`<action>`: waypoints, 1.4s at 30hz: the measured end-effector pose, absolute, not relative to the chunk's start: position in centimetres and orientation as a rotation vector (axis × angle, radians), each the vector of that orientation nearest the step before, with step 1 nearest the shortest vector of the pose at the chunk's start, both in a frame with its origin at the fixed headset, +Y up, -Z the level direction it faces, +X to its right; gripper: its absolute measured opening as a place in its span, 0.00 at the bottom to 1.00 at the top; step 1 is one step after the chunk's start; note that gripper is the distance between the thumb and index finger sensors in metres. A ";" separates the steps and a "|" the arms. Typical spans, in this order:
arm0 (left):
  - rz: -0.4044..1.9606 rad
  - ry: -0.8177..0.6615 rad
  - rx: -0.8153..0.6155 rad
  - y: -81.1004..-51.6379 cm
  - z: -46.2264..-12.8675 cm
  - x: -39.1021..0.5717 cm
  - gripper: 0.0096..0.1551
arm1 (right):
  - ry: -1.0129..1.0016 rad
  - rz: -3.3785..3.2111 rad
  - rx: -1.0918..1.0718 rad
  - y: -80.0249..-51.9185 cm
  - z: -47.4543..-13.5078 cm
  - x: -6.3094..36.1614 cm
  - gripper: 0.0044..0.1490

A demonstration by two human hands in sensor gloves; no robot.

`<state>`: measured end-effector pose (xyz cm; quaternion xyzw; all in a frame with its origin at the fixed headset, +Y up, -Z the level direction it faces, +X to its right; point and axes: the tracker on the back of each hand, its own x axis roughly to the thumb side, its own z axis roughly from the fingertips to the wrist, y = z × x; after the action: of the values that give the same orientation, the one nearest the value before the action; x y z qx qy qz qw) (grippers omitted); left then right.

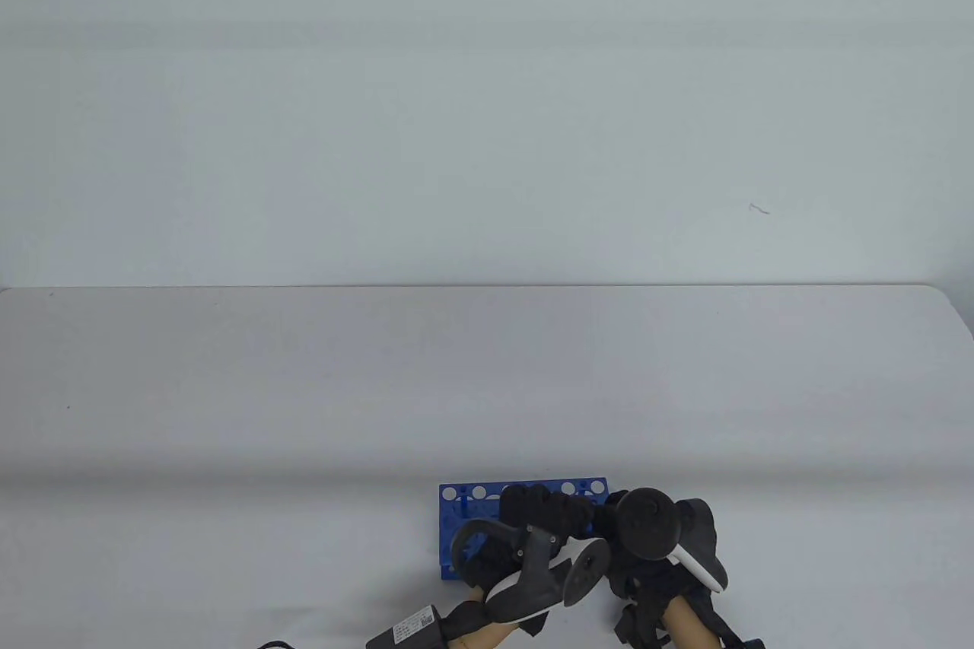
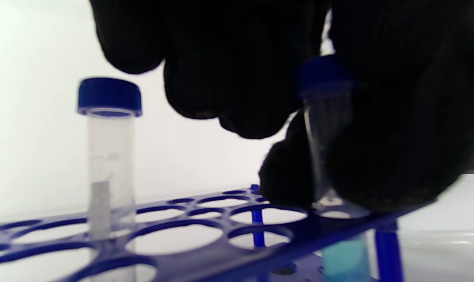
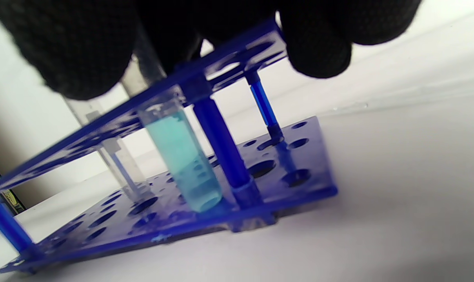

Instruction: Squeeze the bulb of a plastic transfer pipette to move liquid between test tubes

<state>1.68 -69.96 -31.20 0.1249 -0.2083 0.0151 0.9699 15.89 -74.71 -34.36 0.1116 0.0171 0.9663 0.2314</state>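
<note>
so far, little of the task is looking done. a blue test tube rack (image 1: 487, 497) is sitting near the front edge of the desk (image 1: 304, 390), and both gloved hands are crowding over its right half. in the left wrist view, a capped tube (image 2: 109, 156) with a blue screw cap is standing upright in the rack's left part, looking clear with no coloured liquid that can be made out. a second tube (image 2: 326, 129), also wearing its blue cap, is standing in a hole at the rack's right end, and its lower part is holding turquoise liquid (image 3: 182, 156), seen plainly below the top plate in the right wrist view.

the left hand (image 1: 533, 565) is hanging over the rack with dark fingers (image 2: 229, 78) curled just beside the second tube; whether they are gripping it cannot be told. the right hand (image 1: 654, 527) is reaching in from the right, its fingers (image 3: 319, 51) bunching over the rack's top plate around that tube's upper part, but a firm grip is not showing.

a faint clear shape lying on the desk to the right in the left wrist view may be the pipette (image 2: 440, 237); it is too blurred to be sure.

judging by this, both caps are on, no liquid is being moved yet, and uncapping, drawing up and squeezing out are all remaining.
</note>
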 end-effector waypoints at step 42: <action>0.238 -0.345 0.297 -67.3 -31.1 -0.1 0.32 | 0.051 2.657 0.307 -74.8 -34.4 15.8 0.30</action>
<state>-0.05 -67.30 -31.15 0.1471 -0.1704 0.1179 0.9672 15.85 -74.77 -34.36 0.1117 0.0185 0.9663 0.2311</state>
